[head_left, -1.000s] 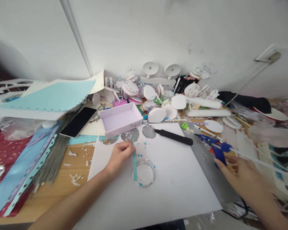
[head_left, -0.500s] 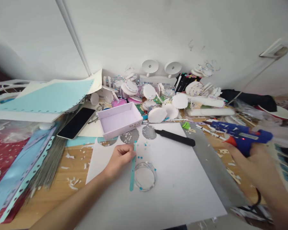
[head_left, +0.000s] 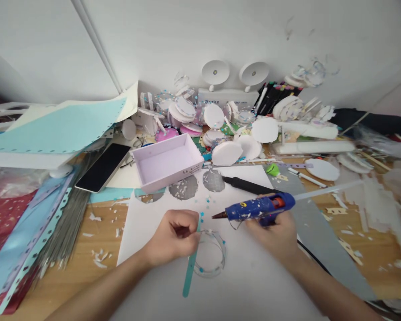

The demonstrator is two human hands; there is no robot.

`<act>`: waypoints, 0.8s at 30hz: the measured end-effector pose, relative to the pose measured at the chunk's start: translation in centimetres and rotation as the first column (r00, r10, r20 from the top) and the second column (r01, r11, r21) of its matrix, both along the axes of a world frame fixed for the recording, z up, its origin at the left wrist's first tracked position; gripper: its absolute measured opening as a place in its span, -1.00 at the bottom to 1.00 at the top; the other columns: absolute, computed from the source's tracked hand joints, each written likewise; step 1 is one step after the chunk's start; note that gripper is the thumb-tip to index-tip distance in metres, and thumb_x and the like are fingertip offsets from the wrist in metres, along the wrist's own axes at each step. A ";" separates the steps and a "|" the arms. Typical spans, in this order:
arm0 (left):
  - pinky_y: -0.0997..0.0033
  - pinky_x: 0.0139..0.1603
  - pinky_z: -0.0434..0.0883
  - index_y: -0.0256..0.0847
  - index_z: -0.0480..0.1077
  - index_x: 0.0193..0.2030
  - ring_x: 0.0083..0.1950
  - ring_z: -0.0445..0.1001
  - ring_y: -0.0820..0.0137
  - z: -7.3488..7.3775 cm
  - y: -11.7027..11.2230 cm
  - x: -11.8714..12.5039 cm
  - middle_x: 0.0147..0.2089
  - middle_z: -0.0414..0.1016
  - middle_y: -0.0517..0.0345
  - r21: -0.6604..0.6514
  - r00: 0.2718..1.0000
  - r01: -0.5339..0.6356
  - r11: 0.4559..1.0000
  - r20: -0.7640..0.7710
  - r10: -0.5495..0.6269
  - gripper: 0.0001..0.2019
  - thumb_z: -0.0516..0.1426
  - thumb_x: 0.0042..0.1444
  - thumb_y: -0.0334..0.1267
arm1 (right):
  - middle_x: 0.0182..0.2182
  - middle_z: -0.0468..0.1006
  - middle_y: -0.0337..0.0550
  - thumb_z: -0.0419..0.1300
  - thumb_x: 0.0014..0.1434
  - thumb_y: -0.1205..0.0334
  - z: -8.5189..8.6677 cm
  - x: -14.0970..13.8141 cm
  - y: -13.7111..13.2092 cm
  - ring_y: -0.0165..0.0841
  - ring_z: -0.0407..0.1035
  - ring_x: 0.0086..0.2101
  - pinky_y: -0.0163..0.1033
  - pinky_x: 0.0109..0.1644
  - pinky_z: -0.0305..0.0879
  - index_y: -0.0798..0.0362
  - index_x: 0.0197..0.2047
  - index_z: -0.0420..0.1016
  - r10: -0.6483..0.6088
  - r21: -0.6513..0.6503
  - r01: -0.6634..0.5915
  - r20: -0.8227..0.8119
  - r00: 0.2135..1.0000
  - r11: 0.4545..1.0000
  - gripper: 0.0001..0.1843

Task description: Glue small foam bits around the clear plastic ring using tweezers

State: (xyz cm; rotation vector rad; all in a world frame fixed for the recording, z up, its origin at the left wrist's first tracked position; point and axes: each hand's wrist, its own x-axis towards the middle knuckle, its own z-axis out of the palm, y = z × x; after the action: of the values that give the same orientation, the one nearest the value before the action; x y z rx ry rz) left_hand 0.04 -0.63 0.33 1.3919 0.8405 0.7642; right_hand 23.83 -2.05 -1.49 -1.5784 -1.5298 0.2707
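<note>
- Left hand [head_left: 177, 235] pinches a flat, narrow teal strip [head_left: 190, 273] over a white paper sheet [head_left: 254, 281]
- Right hand [head_left: 276, 237] grips a blue plastic glue gun [head_left: 254, 209], nozzle [head_left: 219, 215] toward the strip
- Thin blue-dotted wire ring [head_left: 224, 243] lies on the sheet

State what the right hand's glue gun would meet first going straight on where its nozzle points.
Likely the upper end of the teal strip held in the left hand, ahead of the nozzle; depth is unclear, so it could pass above.
</note>
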 end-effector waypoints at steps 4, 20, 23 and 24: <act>0.40 -0.54 -0.09 -0.20 -0.01 -0.69 -0.54 -0.02 0.52 0.1 -0.3 0.1 -0.60 -0.01 0.30 0.023 0.999 0.026 0.999 -0.024 -0.025 -0.71 0.07 -0.17 -0.48 | -0.66 0.40 -0.30 0.22 -0.12 0.27 -0.1 0.1 -0.1 -0.34 0.38 -0.55 -0.31 -0.54 0.29 0.04 -0.41 0.39 0.054 0.006 -0.054 0.012 0.998 0.999 -0.87; 0.42 -0.58 -0.07 -0.19 -0.02 -0.70 -0.57 -0.01 0.53 0.2 -0.3 0.4 -0.63 0.00 0.30 0.031 0.998 0.037 0.999 -0.047 -0.036 -0.72 0.06 -0.19 -0.47 | -0.59 0.48 -0.27 0.27 -0.08 0.27 -0.6 0.2 -0.2 -0.34 0.41 -0.57 -0.29 -0.50 0.36 0.03 -0.33 0.38 0.086 -0.004 -0.086 0.055 0.995 0.996 -0.81; 0.42 -0.58 -0.07 -0.19 -0.01 -0.70 -0.57 -0.01 0.53 0.3 -0.3 0.4 -0.63 0.00 0.30 0.029 0.998 0.041 0.999 -0.051 -0.040 -0.72 0.06 -0.18 -0.46 | -0.60 0.48 -0.28 0.27 -0.07 0.26 -0.8 0.3 -0.2 -0.33 0.41 -0.57 -0.28 -0.50 0.36 0.04 -0.33 0.38 0.084 -0.001 -0.084 0.065 0.994 0.996 -0.80; 0.43 -0.57 -0.06 -0.19 -0.01 -0.70 -0.57 -0.01 0.53 0.3 -0.3 0.4 -0.63 0.00 0.30 0.030 0.998 0.042 0.999 -0.050 -0.041 -0.72 0.06 -0.18 -0.46 | -0.60 0.48 -0.27 0.27 -0.07 0.25 -0.8 0.3 -0.2 -0.33 0.42 -0.56 -0.27 -0.49 0.36 0.04 -0.33 0.38 0.086 0.002 -0.087 0.072 0.994 0.996 -0.81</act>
State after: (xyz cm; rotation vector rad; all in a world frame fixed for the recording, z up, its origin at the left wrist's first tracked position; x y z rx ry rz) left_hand 0.39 -0.89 0.65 1.4562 0.8390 0.7159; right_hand 24.10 -2.26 -2.28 -1.5346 -1.6556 0.2611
